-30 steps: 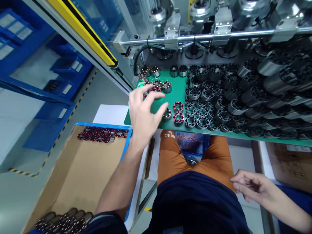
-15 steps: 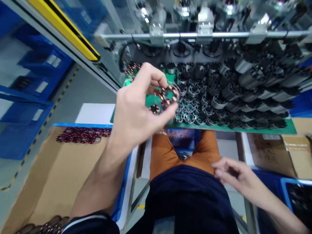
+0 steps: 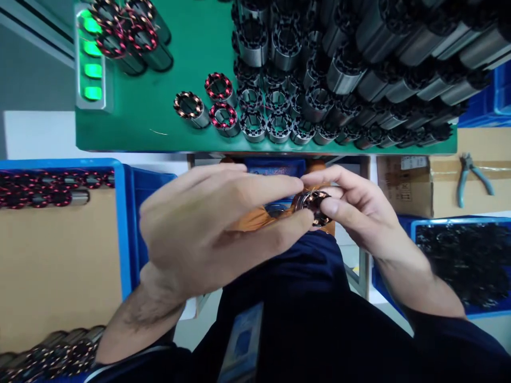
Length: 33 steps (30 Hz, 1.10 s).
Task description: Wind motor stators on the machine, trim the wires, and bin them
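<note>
A motor stator (image 3: 309, 201) with copper windings is held in front of my lap, just below the green table's front edge. My left hand (image 3: 223, 229) has its thumb and forefinger closed on the stator's left side. On the other side, my right hand (image 3: 363, 210) grips it, the thumb resting on its wound end. A thin wire seems to run along the stator's top, close to the right fingers. Nearest on the green table (image 3: 131, 122) are a copper-wound stator (image 3: 190, 109) and two red-wound stators (image 3: 223, 118).
Rows of bare stator cores (image 3: 279, 126) fill the table's right part. A strip of green lights (image 3: 92, 70) sits at its left edge beside several wound stators. A blue bin (image 3: 120, 223) of stators stands left. Pliers (image 3: 473, 178) lie on a cardboard box, above a bin of black parts (image 3: 463, 260).
My left hand has brought the stator down from above the table to in front of my lap. My right hand has risen from beside my thigh and taken hold of it. The view has tilted and shifted.
</note>
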Available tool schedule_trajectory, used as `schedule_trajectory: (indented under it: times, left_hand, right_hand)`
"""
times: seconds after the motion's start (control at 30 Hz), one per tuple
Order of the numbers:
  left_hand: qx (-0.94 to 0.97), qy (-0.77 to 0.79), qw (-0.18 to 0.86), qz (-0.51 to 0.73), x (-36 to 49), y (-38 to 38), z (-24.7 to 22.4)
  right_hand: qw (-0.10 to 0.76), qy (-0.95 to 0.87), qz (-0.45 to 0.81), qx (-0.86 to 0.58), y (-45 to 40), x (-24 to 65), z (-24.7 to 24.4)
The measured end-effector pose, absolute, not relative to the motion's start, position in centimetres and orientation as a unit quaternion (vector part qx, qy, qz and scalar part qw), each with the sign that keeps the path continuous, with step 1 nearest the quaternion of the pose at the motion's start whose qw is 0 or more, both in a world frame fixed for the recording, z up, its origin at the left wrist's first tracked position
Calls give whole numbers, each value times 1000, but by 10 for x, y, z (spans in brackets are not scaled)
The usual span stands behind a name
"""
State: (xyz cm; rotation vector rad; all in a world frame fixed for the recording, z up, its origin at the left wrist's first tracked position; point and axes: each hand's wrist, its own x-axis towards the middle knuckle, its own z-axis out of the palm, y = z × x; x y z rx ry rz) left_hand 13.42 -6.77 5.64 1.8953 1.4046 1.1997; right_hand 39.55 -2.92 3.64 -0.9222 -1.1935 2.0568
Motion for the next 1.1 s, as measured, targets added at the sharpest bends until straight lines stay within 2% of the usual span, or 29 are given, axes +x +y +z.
schedule_trajectory:
  times: [0.1,0.2,0.33,0.4,0.47,0.53,0.67,0.77,0.83,0.97,1.1]
  left_hand:
    - [717,490,263,421,132,-60,64]
    - [749,466,220,416,132,-62,60]
    - [776,459,87,424,136,-75,20]
    - [802,446,69,392,140,-79,-8]
    - [802,459,124,361,146,-79,-30]
    - [753,496,199,385,149,-77,-39]
    - [634,518,269,508,155,-73,-13]
    - [604,493,302,549,162,-68,10]
    - [588,485,352,544,166,-67,11]
    - [537,490,466,505,165,-68,-18]
    - [519,496,485,499,154,-69,-25]
  right_hand:
    - [286,-413,783,-367,-29,394,36]
    - [285,-384,781,-400,-29,388,39]
    - [347,-372,742,-437,-26,387,41]
    - [383,-391,701,-458,-26,392,40]
    - [396,-422,667,-469,-29,397,39]
    - [397,-455,648,-464,-33,400,36]
    - [377,-504,640,-441,-39,393,30]
    - [365,-520,640,-433,-38,387,29]
    - [362,-523,638,-433,-38,387,30]
    - [344,-520,648,-438,-41,403,34]
    - [310,-571,647,-400,-42,417,32]
